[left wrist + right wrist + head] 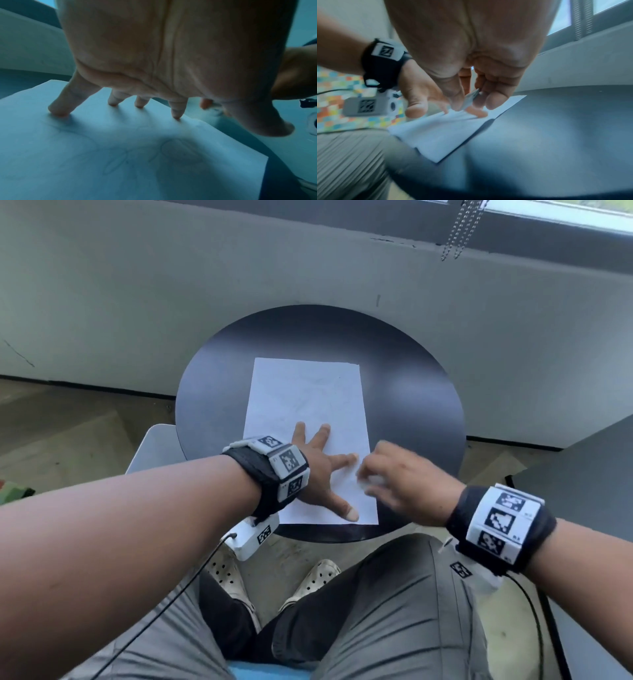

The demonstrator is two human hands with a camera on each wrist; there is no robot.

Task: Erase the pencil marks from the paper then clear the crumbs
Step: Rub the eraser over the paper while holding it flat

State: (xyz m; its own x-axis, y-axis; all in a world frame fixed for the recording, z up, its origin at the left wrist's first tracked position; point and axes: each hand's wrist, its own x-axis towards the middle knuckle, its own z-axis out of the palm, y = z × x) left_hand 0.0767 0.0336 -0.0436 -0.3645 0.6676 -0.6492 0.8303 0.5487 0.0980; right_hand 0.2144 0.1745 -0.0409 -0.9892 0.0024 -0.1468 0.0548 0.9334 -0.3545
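A white sheet of paper (308,405) with faint pencil lines lies on a round black table (411,392). My left hand (322,470) is spread flat on the paper's near half, fingers straight and fingertips (57,113) pressing it down. Faint pencil shapes (178,150) show on the paper (85,148) under that palm. My right hand (394,477), blurred, is at the paper's right edge and pinches a small pale eraser (471,98) between thumb and fingers, its tip on the paper (440,134). In the head view the eraser (371,481) is a white blur.
The table stands against a grey wall below a window sill (513,237) with hanging bead chains (459,231). My knees in grey trousers (394,611) sit under the near table edge. A white chair corner (154,446) shows at the left.
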